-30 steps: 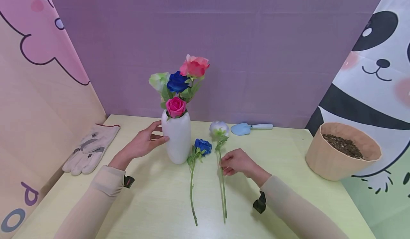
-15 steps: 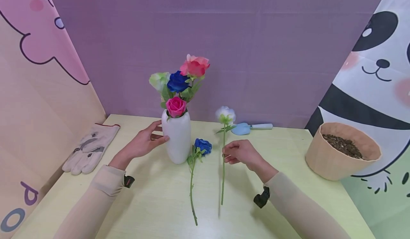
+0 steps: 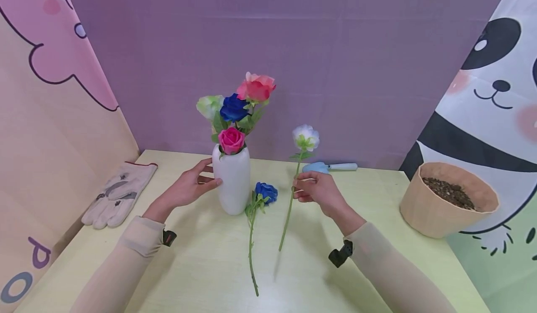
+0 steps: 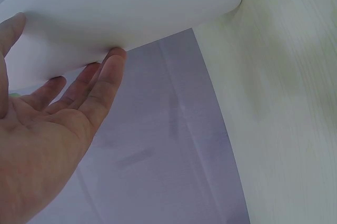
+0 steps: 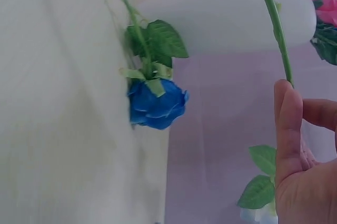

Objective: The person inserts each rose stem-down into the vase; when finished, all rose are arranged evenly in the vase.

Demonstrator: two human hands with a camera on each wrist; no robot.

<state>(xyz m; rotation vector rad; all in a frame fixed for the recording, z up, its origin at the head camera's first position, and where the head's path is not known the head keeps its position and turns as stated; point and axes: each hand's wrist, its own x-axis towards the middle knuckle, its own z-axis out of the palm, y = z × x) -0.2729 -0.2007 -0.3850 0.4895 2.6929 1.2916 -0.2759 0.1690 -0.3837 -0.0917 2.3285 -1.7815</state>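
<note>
A white vase stands upright with several artificial roses in its mouth: hot pink, blue, coral and pale green. My left hand touches its left side, thumb in front and fingers relaxed toward the back; the left wrist view shows the fingertips against the vase. To the right, my right hand pinches the green stem of a pale white-lilac flower, bloom up and stem slanting down above the table. Between vase and right hand lies a blue rose.
Pale work gloves lie at the table's left edge. A light blue hand trowel rests at the back, behind my right hand. A tan pot with dark soil stands at the right. A purple backdrop rises behind the table.
My right hand has lifted the white-lilac flower off the table and moved it up and slightly right, its stem now slanting. The left hand and vase have stayed in place.
</note>
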